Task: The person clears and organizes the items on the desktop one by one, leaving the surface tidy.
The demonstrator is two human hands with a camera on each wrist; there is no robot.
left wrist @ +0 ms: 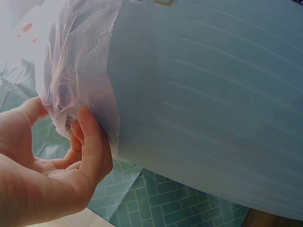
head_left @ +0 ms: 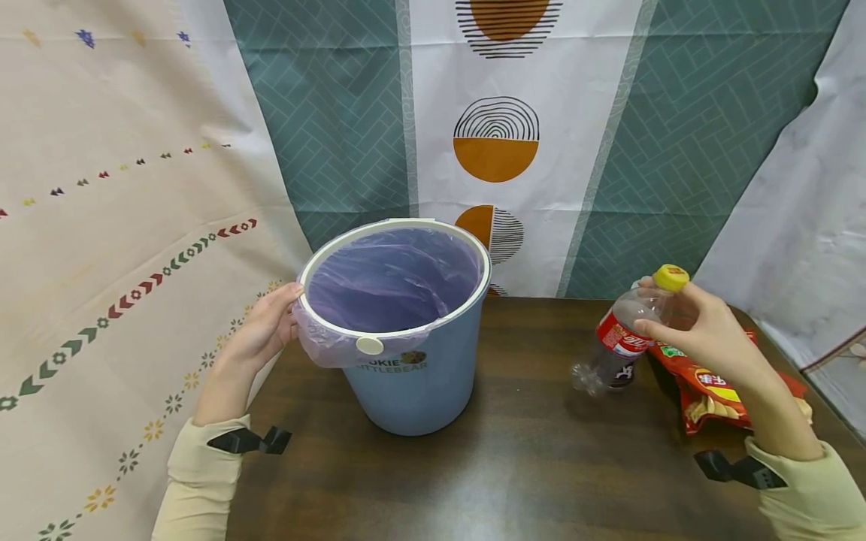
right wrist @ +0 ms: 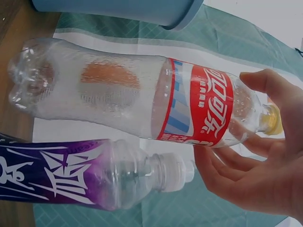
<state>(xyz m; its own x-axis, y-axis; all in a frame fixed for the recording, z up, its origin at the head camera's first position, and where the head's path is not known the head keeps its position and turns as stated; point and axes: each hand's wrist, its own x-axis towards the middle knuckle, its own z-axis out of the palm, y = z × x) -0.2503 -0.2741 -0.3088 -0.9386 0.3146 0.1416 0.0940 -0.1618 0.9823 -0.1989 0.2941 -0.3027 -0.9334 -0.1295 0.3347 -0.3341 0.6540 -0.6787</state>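
Observation:
At the left of the head view, my left hand [head_left: 267, 327] grips the white rim [head_left: 473, 293] of a blue trash can [head_left: 419, 394], pinching the lilac liner bag [left wrist: 80, 61] that folds over it. The can stands upright on the table with the bag lining its inside. On the right, my right hand [head_left: 710, 334] holds a clear plastic soda bottle [right wrist: 118, 94] near its neck, fingers and thumb around the upper part. It has a red label and a yellow cap [head_left: 672, 278], looks drained of drink, and leans with its base toward the can.
A purple-labelled bottle [right wrist: 71, 175] with a white cap stands close behind the soda bottle, mostly covered in the head view. Beside it a red snack bag [head_left: 710, 394] lies under my right forearm. The brown table [head_left: 528, 466] ends at hanging patterned cloths [head_left: 358, 113].

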